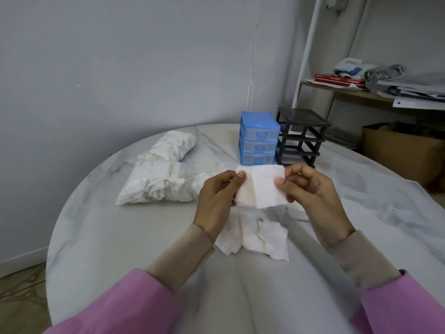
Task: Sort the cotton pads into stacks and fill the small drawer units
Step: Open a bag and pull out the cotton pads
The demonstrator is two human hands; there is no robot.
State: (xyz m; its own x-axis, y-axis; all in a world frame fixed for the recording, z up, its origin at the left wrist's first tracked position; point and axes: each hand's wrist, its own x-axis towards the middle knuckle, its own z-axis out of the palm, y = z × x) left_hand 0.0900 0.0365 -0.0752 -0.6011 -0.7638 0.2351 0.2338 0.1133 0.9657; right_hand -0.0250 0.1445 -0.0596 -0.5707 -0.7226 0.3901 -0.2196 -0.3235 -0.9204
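Both hands hold up white square cotton pads (261, 186) above the table. My left hand (218, 201) pinches their left edge and my right hand (313, 196) pinches the right edge. Two pads seem to overlap side by side. Below them a loose pile of cotton pads (255, 236) lies on the table. A blue drawer unit (258, 138) with three shut clear drawers stands behind my hands. Next to it on the right is a black drawer frame (301, 138) without drawers.
Two clear plastic bags of cotton pads (159, 182) lie at the left of the round marble table (120, 237). A clear drawer (297, 213) lies partly hidden under my right hand. A shelf with papers (375, 85) and a cardboard box (399, 153) stand at the right.
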